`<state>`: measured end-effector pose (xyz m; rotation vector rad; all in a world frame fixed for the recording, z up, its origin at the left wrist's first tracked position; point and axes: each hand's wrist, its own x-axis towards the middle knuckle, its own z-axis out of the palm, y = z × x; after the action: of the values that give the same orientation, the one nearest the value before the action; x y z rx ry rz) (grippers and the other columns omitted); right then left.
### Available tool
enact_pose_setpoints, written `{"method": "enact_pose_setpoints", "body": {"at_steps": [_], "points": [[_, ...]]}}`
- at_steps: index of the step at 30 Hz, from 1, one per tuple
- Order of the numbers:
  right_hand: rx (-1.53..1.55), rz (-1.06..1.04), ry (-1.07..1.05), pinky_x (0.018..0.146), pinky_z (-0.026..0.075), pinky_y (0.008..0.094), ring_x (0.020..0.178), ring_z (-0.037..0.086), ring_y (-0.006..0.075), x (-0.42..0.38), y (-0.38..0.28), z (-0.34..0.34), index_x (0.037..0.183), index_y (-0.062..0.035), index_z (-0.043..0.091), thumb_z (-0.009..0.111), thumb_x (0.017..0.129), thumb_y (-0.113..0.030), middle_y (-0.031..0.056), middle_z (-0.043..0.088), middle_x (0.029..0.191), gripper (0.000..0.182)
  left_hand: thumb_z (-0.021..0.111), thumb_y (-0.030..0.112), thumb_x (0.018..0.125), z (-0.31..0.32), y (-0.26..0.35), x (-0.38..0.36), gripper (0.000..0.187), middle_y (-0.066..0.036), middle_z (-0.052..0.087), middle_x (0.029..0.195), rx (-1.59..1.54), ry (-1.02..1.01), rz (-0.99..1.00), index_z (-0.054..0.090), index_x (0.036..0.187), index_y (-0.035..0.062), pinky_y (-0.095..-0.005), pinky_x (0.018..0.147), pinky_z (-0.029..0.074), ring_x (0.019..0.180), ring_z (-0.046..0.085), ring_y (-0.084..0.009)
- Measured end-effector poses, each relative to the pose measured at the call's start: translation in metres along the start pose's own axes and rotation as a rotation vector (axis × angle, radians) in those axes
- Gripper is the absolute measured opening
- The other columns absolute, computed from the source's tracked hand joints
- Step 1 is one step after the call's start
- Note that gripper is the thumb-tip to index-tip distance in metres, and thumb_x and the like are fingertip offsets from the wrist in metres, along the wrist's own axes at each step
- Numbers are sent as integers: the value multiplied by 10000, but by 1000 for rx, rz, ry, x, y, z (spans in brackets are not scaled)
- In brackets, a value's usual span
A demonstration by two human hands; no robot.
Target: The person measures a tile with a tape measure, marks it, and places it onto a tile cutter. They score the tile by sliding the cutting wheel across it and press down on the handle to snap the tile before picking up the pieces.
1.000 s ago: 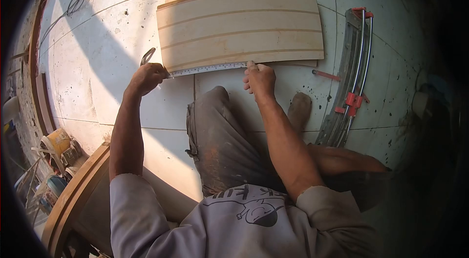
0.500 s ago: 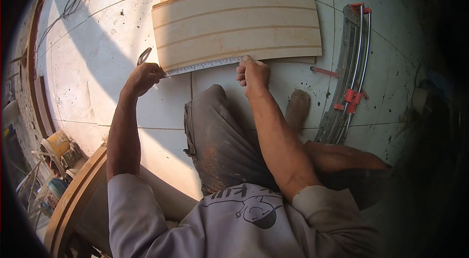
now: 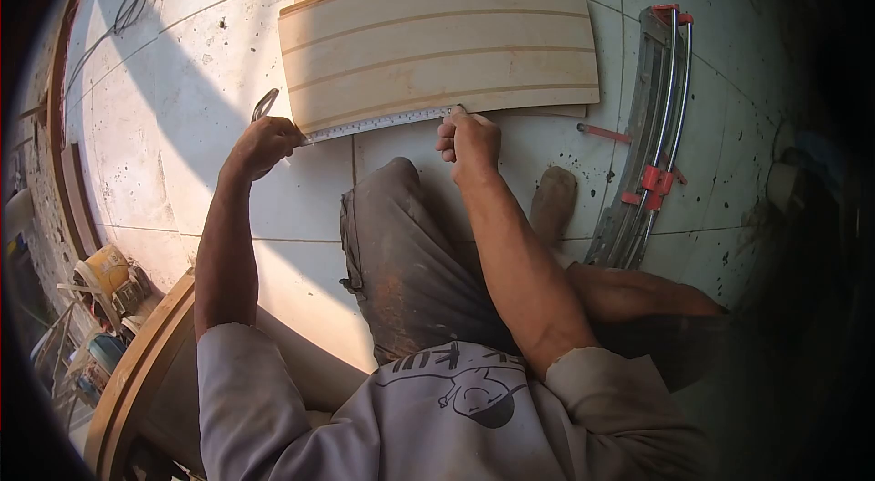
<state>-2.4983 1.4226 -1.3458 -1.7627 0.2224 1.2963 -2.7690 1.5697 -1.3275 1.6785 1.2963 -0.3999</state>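
A beige tile [image 3: 437, 30] with brown stripes lies on another board, whose edge shows behind and at the right. Along its near edge runs a white measuring tape [image 3: 374, 124] with printed marks. At the near left corner, my left hand [image 3: 264, 146] is closed on the tape, and a loop of it curls up beyond the fingers. My right hand [image 3: 470, 139] has its fingers closed at the tape's other visible end, right of the tile's middle. Whether those fingers also hold something small is hidden.
A tile cutter [image 3: 652, 144] with metal rails and red parts stands at the right, its red handle [image 3: 603, 132] pointing toward the tile. A wooden frame [image 3: 137, 372] and cluttered tools are at lower left. Thin cable [image 3: 137, 3] lies at upper left. My foot [image 3: 554, 199] rests near the cutter.
The view has shifted very slightly. My right hand's fingers have moved a little along the tape's end; both hands otherwise keep their places at the tile's near edge.
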Motion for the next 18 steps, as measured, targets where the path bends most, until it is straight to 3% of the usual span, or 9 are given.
{"method": "enact_pose_setpoints", "body": {"at_steps": [9, 18], "points": [[28, 4, 95, 368, 351, 286, 404, 521, 169, 2, -1, 9, 722, 18, 563, 525, 831, -133, 110, 599, 624, 190, 599, 137, 810, 0, -1, 1, 209, -91, 645, 713, -37, -19, -32, 701, 917, -11, -314, 639, 477, 658, 588, -163], [54, -31, 87, 386, 355, 275, 449, 527, 165, -2, 5, 7, 777, 16, 579, 570, 810, -162, 92, 593, 665, 182, 606, 137, 811, 1, -6, 5, 212, -88, 639, 707, -66, -42, -17, 696, 915, -24, -312, 636, 475, 654, 581, -160]]}}
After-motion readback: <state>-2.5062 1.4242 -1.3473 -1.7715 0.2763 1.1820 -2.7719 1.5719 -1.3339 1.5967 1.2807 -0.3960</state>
